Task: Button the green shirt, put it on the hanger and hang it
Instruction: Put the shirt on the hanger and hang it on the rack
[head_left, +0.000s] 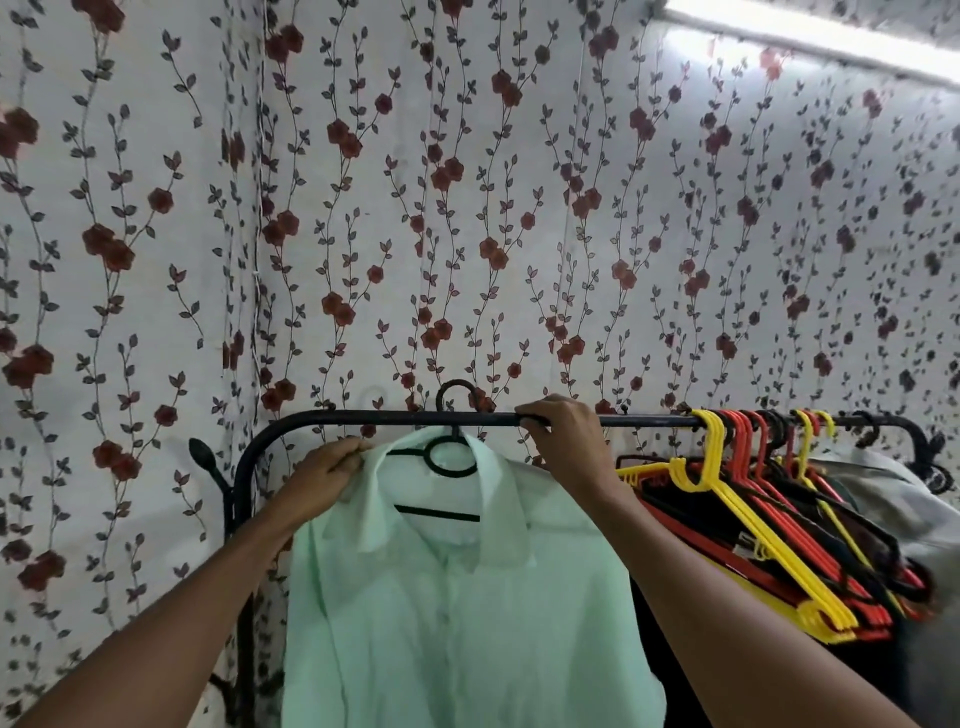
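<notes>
From where I watch, I see two bare forearms, one at the near left and one at the near right, with no sleeve, watch, ring or band on either. The left hand (324, 480) and the right hand (563, 434) are ungloved, and the fingernails I can make out look short and plain.

Rail: free left of centre, packed on the right.
Bare stretch of black rail (363, 417) runs from the left bend to the green shirt (457, 597) on its black hanger (451, 415). Right hand (563, 441) grips the rail just beside the hook. Beyond it a short open gap, then bunched yellow, red and black hangers (753, 519) block the rest. Wall close behind.
</notes>
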